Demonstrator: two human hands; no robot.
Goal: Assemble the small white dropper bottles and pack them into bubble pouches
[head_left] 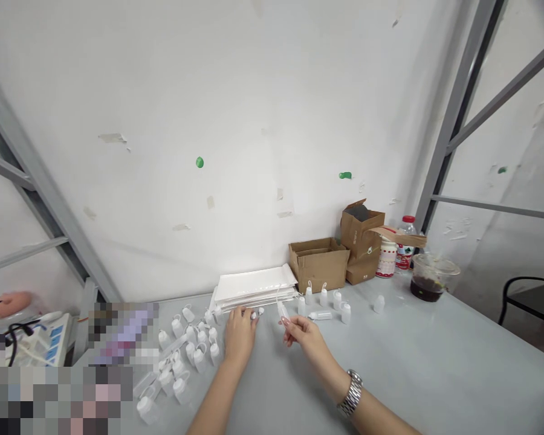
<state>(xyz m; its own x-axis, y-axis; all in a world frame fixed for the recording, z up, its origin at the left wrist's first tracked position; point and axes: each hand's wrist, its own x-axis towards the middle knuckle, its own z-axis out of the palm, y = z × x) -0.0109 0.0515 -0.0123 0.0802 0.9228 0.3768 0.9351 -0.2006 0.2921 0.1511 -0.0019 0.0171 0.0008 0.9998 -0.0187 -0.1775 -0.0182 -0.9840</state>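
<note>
Lower centre of the frame, a right hand [301,331] pinches a slim translucent bottle [281,310]; the left hand [240,334] nears a small white piece [260,311], its grip unclear; seemingly mid-assembly, calling for careful alignment.

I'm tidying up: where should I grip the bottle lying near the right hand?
Probably pinch the bottle across its middle, from above on the near side: it lies lengthwise left to right, with upright bottles behind it and past its right end.

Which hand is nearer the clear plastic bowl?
Right. The right hand, holding a small bottle, is left of the bowl; the left hand is farther left.
</note>
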